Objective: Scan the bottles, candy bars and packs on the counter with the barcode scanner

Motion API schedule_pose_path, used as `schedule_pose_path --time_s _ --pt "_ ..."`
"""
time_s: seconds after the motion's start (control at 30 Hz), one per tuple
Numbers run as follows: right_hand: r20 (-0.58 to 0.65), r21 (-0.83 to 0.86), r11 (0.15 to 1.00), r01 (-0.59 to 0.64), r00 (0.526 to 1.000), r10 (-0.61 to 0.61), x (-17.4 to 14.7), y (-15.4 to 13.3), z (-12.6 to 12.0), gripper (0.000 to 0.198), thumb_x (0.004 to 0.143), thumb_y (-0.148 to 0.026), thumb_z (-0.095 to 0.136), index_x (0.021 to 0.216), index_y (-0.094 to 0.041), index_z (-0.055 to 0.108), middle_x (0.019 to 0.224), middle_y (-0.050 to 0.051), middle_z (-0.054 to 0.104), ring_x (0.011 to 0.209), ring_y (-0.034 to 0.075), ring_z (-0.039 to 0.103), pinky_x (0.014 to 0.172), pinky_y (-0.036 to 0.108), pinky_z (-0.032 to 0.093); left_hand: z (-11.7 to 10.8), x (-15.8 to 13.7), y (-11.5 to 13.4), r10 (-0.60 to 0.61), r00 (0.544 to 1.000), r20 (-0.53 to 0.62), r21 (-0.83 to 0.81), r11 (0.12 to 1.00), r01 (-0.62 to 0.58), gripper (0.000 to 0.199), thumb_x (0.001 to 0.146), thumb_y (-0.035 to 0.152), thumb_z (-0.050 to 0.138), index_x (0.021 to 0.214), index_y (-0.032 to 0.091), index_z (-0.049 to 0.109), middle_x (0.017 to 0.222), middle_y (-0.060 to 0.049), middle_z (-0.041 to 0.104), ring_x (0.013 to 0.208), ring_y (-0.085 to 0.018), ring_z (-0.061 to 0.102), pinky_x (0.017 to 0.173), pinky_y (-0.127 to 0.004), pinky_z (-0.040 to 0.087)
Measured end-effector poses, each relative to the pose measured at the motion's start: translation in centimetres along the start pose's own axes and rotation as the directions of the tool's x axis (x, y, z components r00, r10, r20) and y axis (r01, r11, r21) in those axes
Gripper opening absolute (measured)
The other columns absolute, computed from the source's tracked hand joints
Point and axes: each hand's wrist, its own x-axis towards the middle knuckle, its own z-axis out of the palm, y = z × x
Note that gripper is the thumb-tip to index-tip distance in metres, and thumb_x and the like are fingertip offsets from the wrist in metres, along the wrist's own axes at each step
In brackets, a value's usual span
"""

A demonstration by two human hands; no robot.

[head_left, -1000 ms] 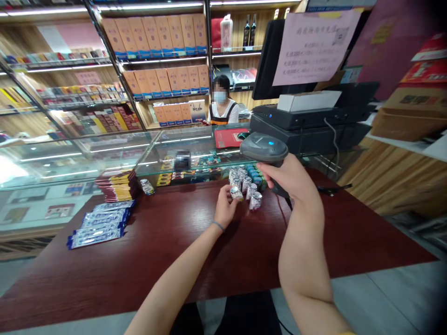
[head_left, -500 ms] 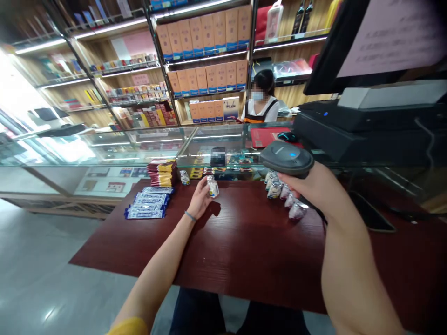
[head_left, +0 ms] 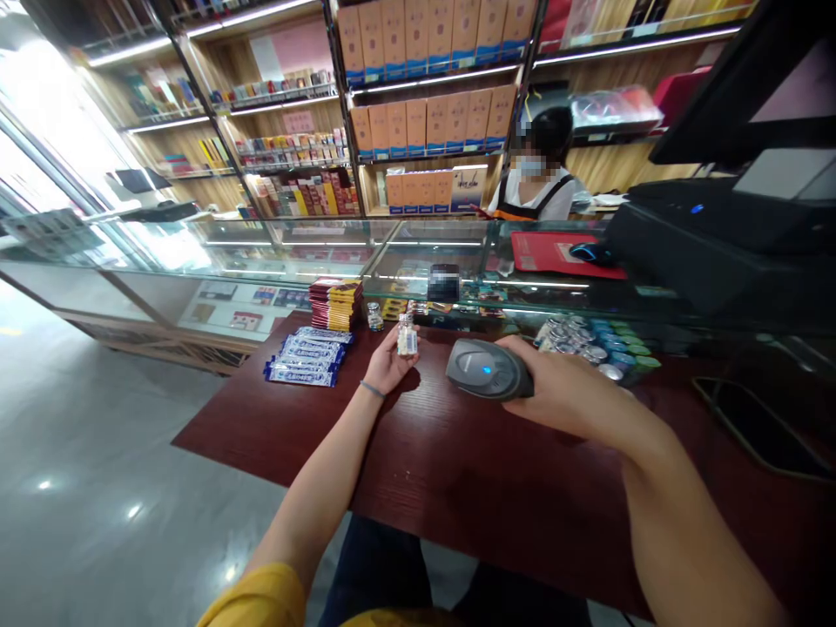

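Note:
My left hand [head_left: 387,361] is closed around a small bottle [head_left: 407,338] with a silvery cap, its printed label turned to the right and toward me. My right hand [head_left: 522,376] grips a dark grey barcode scanner [head_left: 487,369], whose head points left at the bottle with a gap between them; a blue light glows on top. Another small bottle [head_left: 374,316] stands upright beyond my left hand. Left of it are a stack of red and yellow packets [head_left: 335,304] and a fanned pile of blue and white sachets [head_left: 306,355].
Several silver-topped bottles [head_left: 569,338] and green and blue packages [head_left: 620,342] sit beyond my right hand. A phone [head_left: 761,427] lies at the right. Behind the dark red table [head_left: 418,453] runs a glass display case [head_left: 293,252], with a masked person [head_left: 539,178] behind it.
The scanner has come down and left, closer to the bottle. My left hand has turned the bottle so its label shows. The whole view has shifted as my head moved.

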Motion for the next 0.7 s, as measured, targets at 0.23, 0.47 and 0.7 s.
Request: schedule_pose_path --time_s 0.23,0.47,0.7 --pt "0.079 -0.073 0.997 0.003 0.997 0.003 0.3 0.0 0.3 0.034 0.075 -0.038 0.072 0.108 -0.032 0.068 0.084 0.004 0.078 0.075 0.032 0.073 0.059 0.034 0.044 0.0 0.4 -0.2 0.017 1.0 -0.016 -0.016 1.0 -0.017 0.03 0.101 0.029 0.055 0.128 0.021 0.066 0.138 -0.012 0.067 0.104 -0.02 0.071 0.069 -0.027 0.056" --pt "0.033 -0.089 0.996 -0.023 0.999 0.026 0.1 0.8 0.1 0.04 0.074 -0.035 0.071 0.114 -0.035 0.065 0.073 0.0 0.073 0.067 0.028 0.071 0.055 0.032 0.04 0.0 0.4 0.0 0.069 0.997 -0.042 0.067 0.996 -0.066 0.037 0.099 0.041 0.063 0.13 0.021 0.063 0.127 -0.01 0.07 0.1 -0.019 0.071 0.08 -0.03 0.06" --pt "0.04 -0.175 0.984 -0.014 0.999 0.021 0.1 1.5 -0.1 0.045 0.078 -0.04 0.066 0.123 -0.031 0.061 0.076 0.002 0.075 0.071 0.031 0.073 0.055 0.032 0.039 -2.7 1.8 1.9 0.557 0.817 -0.149 0.489 0.76 -0.429 0.048 0.088 0.032 0.075 0.132 0.021 0.06 0.129 -0.009 0.068 0.118 -0.022 0.067 0.105 -0.04 0.054"
